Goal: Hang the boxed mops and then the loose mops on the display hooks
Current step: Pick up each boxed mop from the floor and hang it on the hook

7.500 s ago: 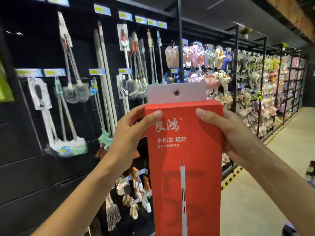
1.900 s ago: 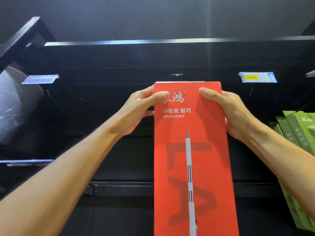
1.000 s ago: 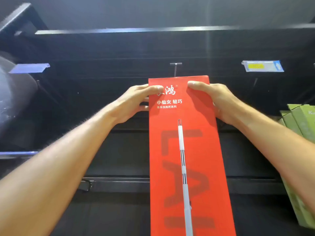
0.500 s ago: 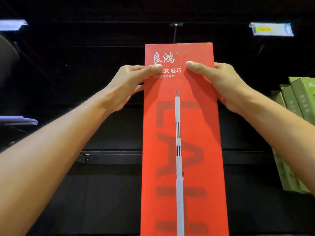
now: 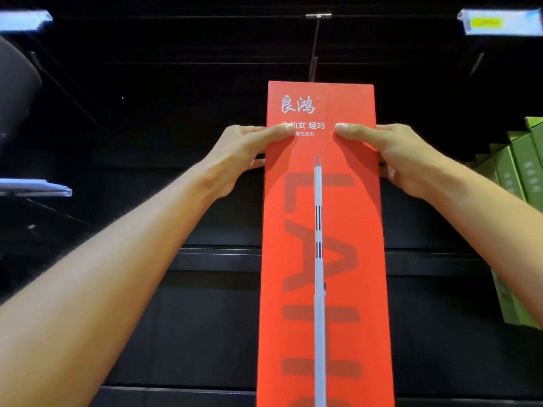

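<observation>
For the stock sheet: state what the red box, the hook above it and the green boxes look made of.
Red box: printed cardboard, likely matte; flat panels, crisp edges, no glare.
Hook: thin metal wire, it seems; slim, grey, faintly glinting.
Green boxes: probably cardboard too; folded edges, printed faces.

The boxed mop [image 5: 323, 259] stands upright in front of the slatted display wall [image 5: 205, 113], directly below the display hook [image 5: 316, 42]. The left hand [image 5: 244, 154] is on its left edge and the right hand [image 5: 402, 157] on its right (thumbs on the front face). A row of boxes [image 5: 520, 201] sits to the right, near the wall; price tag holders [image 5: 499, 22] jut out above right and at far left.
</observation>
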